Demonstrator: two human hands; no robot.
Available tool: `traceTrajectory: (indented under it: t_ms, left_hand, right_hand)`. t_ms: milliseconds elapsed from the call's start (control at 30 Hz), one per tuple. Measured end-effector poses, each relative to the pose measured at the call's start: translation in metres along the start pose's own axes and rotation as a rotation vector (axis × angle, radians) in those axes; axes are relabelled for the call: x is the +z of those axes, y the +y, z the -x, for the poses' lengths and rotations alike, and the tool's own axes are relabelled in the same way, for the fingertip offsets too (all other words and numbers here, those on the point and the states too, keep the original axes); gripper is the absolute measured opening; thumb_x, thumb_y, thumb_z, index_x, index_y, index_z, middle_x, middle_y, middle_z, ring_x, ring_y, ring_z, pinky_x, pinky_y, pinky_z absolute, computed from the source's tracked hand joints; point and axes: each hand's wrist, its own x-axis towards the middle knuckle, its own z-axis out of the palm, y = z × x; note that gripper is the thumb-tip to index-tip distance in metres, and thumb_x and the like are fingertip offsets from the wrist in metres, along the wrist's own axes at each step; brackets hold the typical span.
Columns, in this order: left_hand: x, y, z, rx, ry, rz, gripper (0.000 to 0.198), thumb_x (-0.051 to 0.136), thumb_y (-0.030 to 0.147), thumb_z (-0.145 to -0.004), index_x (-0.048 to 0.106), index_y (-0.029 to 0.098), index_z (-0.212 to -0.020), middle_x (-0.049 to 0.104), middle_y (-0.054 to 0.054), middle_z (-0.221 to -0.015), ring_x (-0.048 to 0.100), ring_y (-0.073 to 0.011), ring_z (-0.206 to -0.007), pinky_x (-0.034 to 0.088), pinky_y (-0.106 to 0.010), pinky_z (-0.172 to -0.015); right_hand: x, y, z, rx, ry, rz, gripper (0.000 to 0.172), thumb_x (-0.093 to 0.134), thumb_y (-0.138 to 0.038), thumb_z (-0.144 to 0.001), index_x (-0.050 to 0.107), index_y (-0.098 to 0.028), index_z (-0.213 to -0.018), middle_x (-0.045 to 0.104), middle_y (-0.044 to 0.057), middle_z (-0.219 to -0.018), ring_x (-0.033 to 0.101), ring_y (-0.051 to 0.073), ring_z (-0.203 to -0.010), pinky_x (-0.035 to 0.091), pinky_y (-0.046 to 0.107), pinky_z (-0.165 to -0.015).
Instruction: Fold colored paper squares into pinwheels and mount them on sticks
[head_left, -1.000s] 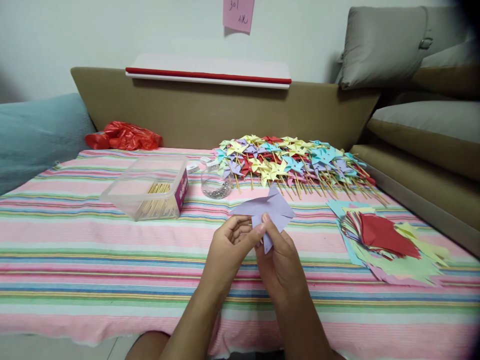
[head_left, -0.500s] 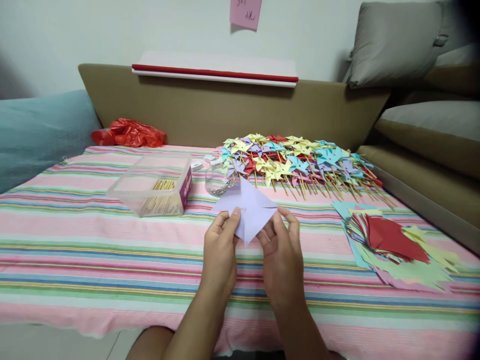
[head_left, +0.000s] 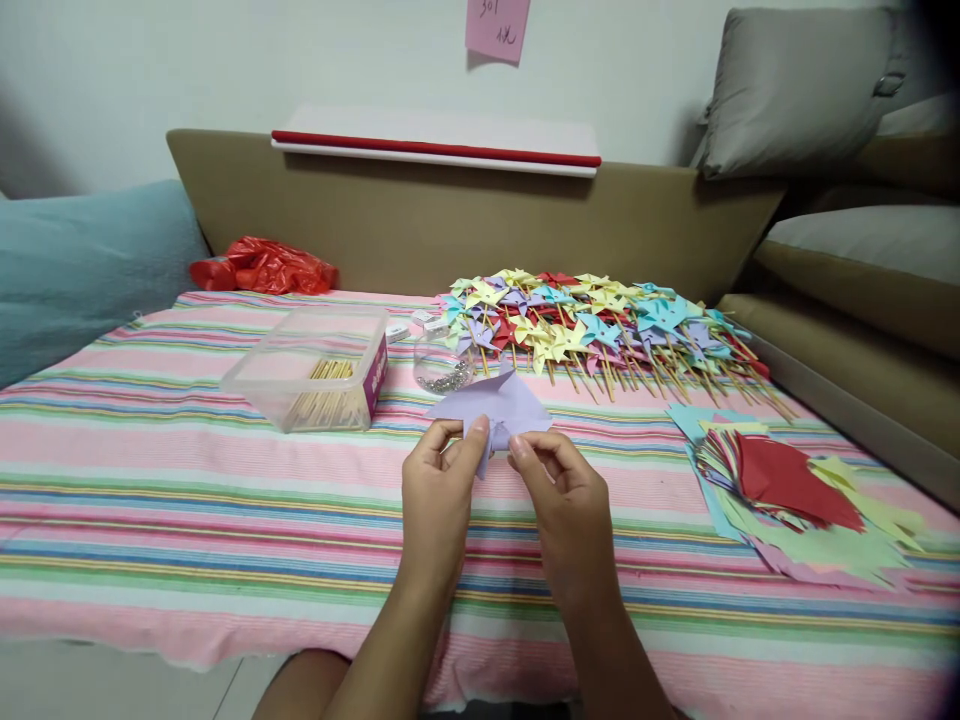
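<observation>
A purple paper sheet, cut and partly folded like a pinwheel, is held up in front of me over the striped cloth. My left hand pinches its near left side, thumb on top. With thumb and fingertips, my right hand grips the near right part, close to the paper's middle. One corner stands up at the far side. Just behind the paper is a round clear container of small metal pieces. The fingers under the sheet are partly hidden.
A clear plastic box with short wooden sticks stands left. Finished pinwheels on sticks are heaped at the back right. Cut coloured sheets lie in a pile at right. A red plastic bag sits back left.
My right hand has moved inward from the sheet's right corner toward its middle. The near right side of the paper is now folded in. The left hand keeps its pinch.
</observation>
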Motion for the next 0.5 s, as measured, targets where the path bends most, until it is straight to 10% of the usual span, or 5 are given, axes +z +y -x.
traceTrajectory:
  t_ms: [500]
  left_hand:
    - [0.0055, 0.0025, 0.0065, 0.023, -0.048, -0.101, 0.028, 0.076, 0.041, -0.08, 0.064, 0.015, -0.077, 0.056, 0.003, -0.065, 0.045, -0.0089, -0.063, 0.039, -0.019, -0.059]
  right_hand:
    - [0.0059, 0.0023, 0.001, 0.121, 0.134, -0.085, 0.03, 0.08, -0.041, -0.076, 0.06, -0.019, -0.079, 0.063, -0.004, -0.065, 0.062, 0.013, -0.066, 0.052, 0.027, -0.068]
